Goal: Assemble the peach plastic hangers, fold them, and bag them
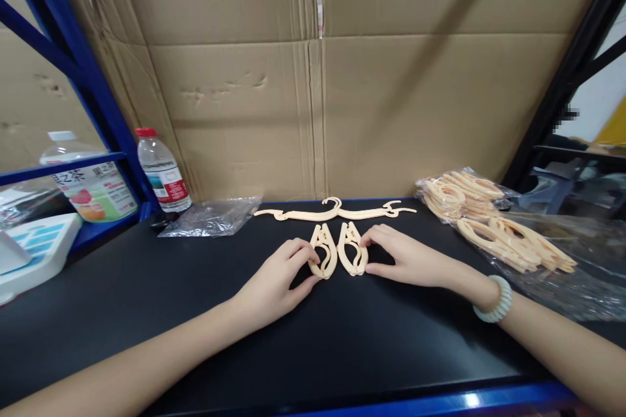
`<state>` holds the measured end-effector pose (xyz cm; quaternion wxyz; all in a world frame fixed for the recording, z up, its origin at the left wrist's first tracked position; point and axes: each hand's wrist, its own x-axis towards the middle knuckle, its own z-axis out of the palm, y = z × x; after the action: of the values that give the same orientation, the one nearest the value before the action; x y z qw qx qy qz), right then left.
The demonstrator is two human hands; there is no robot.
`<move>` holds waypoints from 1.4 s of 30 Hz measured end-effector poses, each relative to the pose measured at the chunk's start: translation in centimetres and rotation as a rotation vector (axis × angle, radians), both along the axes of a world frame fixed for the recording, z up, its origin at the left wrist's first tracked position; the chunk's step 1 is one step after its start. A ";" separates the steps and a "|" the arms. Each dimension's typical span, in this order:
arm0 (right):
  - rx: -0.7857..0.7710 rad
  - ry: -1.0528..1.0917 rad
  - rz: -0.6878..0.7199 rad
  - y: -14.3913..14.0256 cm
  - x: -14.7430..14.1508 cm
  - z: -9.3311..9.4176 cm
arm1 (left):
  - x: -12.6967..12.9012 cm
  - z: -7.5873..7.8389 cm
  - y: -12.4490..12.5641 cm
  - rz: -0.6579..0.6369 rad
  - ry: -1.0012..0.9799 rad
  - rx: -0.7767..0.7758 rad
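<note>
Finds two folded hangers side by side near the middle of the black tabletop [274, 352]: the left folded hanger [332, 259] and the right folded hanger [342, 253], rounded ends toward the wearer. Cannot tell whether touching or just apart at the inner edges.

Notes the left hand [274, 277] at the outer side of the left folded hanger, with fingertips over the edge and thumb by the rounded end. Notes the right hand [409, 254] at the opposite outer side, with fingertips and thumb set apart along the edge. Records both sets of fingers as part-curled, with a gap to each thumb; cannot tell how firmly held, or whether merely touched.

Observes just beyond an opened hanger [313, 215], lying flat with arms spread, free of both hands. Lists at the right bagged hangers [513, 241], and at the far left a loose clear bag [210, 218] near a red-capped bottle [166, 176].

Judges the step in hand as placing or squaring up the folded pair. Calls next, by judgement, for light, even fingertip control at both outer edges, without disturbing the opened hanger.
</note>
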<state>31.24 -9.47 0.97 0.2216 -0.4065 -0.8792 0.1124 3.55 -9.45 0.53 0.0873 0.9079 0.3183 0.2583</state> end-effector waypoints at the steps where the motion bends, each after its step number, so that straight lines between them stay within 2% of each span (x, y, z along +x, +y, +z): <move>1: -0.001 0.008 0.001 0.0 0.0 0.0 | 0.0 0.0 0.0 0.000 -0.001 -0.001; 8: 0.027 0.056 0.007 0.5 -0.1 -0.1 | -0.2 0.1 0.0 -0.002 -0.026 -0.020; 14: 0.170 0.097 -0.187 3.1 1.9 -1.2 | -0.2 0.1 0.0 0.013 -0.090 -0.010; 18: 0.226 0.020 -0.259 5.0 3.8 -2.2 | -0.2 0.2 0.1 0.022 -0.122 -0.016; 26: 0.119 -0.133 -0.283 6.5 4.4 -3.9 | -0.3 0.1 0.1 0.019 -0.140 -0.020; 33: 0.252 -0.091 -0.289 6.6 4.5 -3.1 | -0.4 0.1 0.0 0.011 -0.148 -0.016; 42: 0.207 0.041 -0.292 5.5 4.0 -1.8 | -0.4 0.3 0.1 0.042 -0.195 -0.031</move>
<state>35.24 -3.98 -0.86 0.2941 -0.5025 -0.8130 -0.0038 3.11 -9.35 0.82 0.1264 0.8702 0.3313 0.3421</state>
